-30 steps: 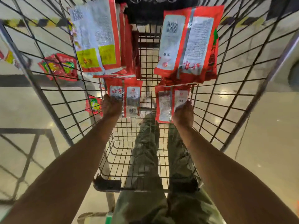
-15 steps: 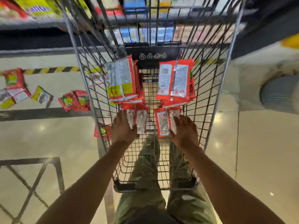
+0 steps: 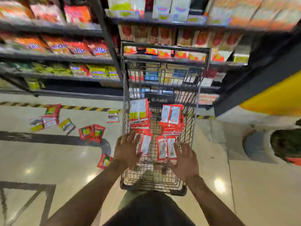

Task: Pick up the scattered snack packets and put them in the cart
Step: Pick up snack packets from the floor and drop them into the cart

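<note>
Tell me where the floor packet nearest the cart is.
In the head view, the red packet lies on the floor just left of the cart, beside the left hand, below the dark floor stripe's curved end.

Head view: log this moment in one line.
left hand open | right hand open | both over cart | packets stacked inside | floor packets left of cart, not yet collected

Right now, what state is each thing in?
Cart, upright, partly filled.
Packets in cart, lying in two rows.
Floor packets, scattered left of the cart, not yet picked up.
Left grip, open, fingers spread, holding nothing.
Right grip, open, fingers spread, holding nothing.
Shelves, stocked.
</note>
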`<state>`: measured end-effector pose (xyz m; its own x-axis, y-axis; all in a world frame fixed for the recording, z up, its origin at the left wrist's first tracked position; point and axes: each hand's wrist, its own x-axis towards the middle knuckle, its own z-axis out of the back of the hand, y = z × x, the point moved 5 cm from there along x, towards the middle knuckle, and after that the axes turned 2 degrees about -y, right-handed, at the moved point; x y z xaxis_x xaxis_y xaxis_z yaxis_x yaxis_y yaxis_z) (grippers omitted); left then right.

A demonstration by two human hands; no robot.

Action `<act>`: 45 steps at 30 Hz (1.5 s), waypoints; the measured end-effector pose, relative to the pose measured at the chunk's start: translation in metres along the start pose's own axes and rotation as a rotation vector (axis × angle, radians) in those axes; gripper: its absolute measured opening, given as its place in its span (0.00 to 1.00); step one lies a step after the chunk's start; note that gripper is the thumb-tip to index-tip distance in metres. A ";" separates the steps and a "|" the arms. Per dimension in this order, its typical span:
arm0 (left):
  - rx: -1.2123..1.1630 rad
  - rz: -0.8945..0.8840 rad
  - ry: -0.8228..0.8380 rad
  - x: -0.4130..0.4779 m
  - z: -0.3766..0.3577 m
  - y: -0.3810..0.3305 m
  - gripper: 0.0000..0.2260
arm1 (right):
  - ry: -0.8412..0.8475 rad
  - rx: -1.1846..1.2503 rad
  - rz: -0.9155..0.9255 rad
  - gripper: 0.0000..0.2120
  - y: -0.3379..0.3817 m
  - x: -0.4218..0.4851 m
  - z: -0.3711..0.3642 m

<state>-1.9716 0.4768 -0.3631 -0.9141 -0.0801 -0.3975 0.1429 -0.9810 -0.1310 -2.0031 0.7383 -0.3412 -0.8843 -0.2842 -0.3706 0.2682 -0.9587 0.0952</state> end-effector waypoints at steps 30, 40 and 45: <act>-0.021 0.275 -0.391 -0.367 0.026 0.107 0.37 | -0.256 0.083 0.316 0.39 0.166 -0.259 0.038; -0.049 0.357 -0.432 -0.450 0.019 0.312 0.37 | -0.296 0.012 0.444 0.39 0.388 -0.262 0.019; -0.061 0.362 -0.416 -0.484 0.023 0.401 0.37 | -0.290 0.037 0.430 0.38 0.482 -0.265 0.005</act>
<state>-1.4808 0.1180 -0.2027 -0.8735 -0.4854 -0.0366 0.4863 -0.8668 -0.1102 -1.6413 0.3513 -0.1920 -0.7678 -0.6403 -0.0203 0.6217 -0.7524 0.2175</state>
